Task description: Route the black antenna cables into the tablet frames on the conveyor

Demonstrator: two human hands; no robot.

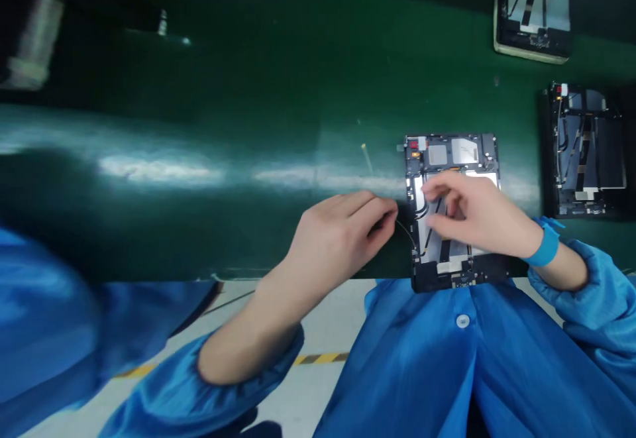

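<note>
An opened tablet (452, 266) with bare inner parts lies at the bench's front edge, its lower end reaching slightly over it. Just left of it, my left hand (342, 229) is closed in a pinch. A thin cable (408, 234) runs from those fingertips to the tablet's left side. Over the middle of the tablet is my right hand (472, 213), thumb and fingers apart, nothing seen between them. It covers part of the inner parts, and I cannot tell whether its fingertips touch them. A blue band circles the right wrist.
Another opened tablet (589, 153) lies to the right, and one more (534, 14) sits at the back right. The green bench (248, 93) has a small yellowish strip (366, 156) on it. At the left is another person's blue sleeve (44, 319). A blurred pale object (37, 40) is at the far left.
</note>
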